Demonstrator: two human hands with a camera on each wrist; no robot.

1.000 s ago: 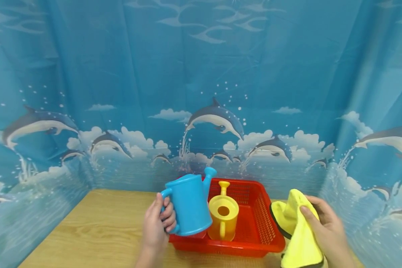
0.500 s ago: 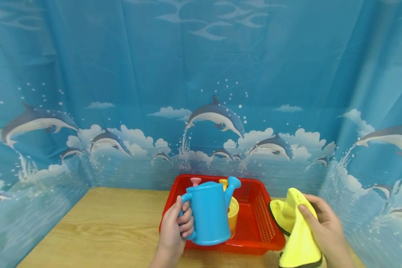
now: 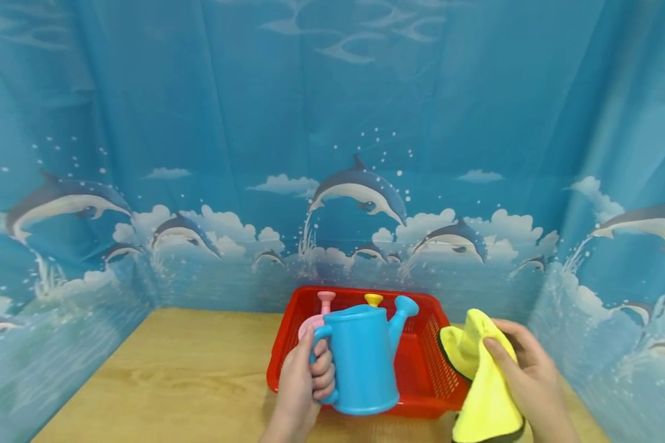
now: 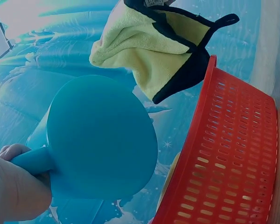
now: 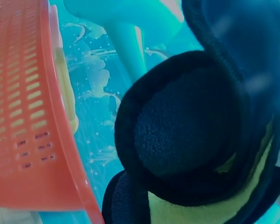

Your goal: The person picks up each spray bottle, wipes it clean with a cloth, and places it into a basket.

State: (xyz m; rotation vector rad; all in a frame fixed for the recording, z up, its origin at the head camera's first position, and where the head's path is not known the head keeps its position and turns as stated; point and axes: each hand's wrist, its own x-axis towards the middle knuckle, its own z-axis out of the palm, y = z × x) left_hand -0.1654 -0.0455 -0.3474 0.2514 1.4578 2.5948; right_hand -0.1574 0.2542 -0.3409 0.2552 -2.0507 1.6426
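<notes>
My left hand (image 3: 306,381) grips the handle of a blue watering can (image 3: 362,363), holding it upright in front of and above the red basket (image 3: 279,344). Its spout points right. In the left wrist view the underside of the can (image 4: 102,140) faces the camera. My right hand (image 3: 532,375) pinches a yellow cloth (image 3: 490,387) with dark edging, which hangs down by the basket's right side. The can and the cloth are apart. Filling most of the right wrist view is the cloth's dark side (image 5: 186,116).
Inside the basket stand a pink watering can (image 3: 326,301) and a yellow one (image 3: 374,299), both largely hidden behind the blue can. The basket sits on a wooden table (image 3: 188,375). A dolphin-print curtain (image 3: 332,123) closes off the back and sides.
The left hand has carried the blue watering can to the right and slightly down, uncovering the pink can and covering most of the yellow one. The right hand with the cloth has shifted slightly left.
</notes>
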